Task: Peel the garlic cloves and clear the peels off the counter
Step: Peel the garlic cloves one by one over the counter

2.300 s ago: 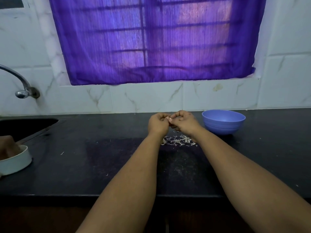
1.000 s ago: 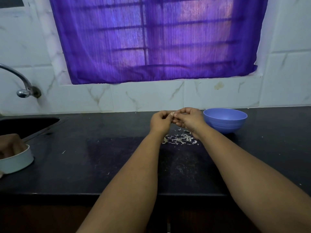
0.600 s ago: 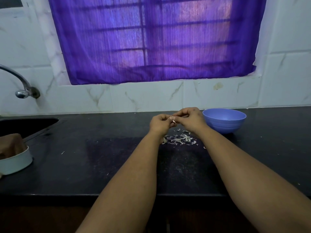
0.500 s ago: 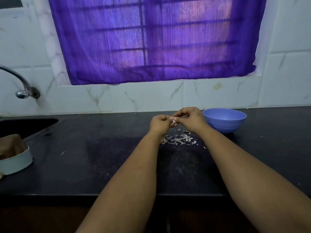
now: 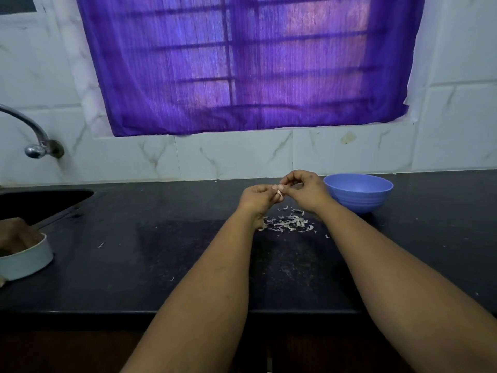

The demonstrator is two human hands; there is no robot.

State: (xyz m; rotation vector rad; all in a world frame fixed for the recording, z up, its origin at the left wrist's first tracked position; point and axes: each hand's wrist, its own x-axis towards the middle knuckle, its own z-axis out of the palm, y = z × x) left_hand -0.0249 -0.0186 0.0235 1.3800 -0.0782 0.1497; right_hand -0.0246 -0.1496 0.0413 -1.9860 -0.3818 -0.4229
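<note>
While over peels (image 5: 286, 223), both hands' grip pinches garlic clove (image 5: 279, 188).

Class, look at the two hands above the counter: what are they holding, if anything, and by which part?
A garlic clove, pinched between the fingertips of the left hand and right hand; which part of it cannot be told.

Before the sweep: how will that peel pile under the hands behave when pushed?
Peels look like thin curled flakes, so probably very light and floppy; likely to scatter rather than slide together. Strays already dot the counter. Some may cling to the dark surface.
</note>
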